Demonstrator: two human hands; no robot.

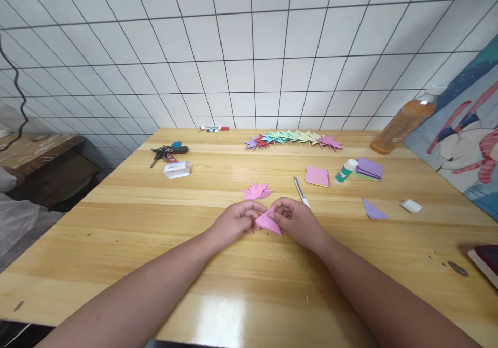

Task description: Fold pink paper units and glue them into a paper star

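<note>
A folded piece of pink paper [268, 222] is held between my two hands, just above or on the wooden table [128, 249]. My right hand [298, 221] pinches its right side with thumb and fingers. At its left edge my left hand [238, 219] has its fingers curled against the paper, and some fingertips are hidden. Right behind my hands lies a pink folded paper piece with several points [257, 191]. A box cutter [301, 192] rests just beyond my right hand.
Farther back stand a row of colourful folded paper stars [295, 138], a pink paper stack [317, 176], a glue stick [346, 171] and purple sheets [369, 168]. A purple triangle [373, 209], an eraser [411, 206] and a bottle [406, 122] are rightward. Keys [167, 152], a small box [177, 169] and a marker [213, 128] lie left.
</note>
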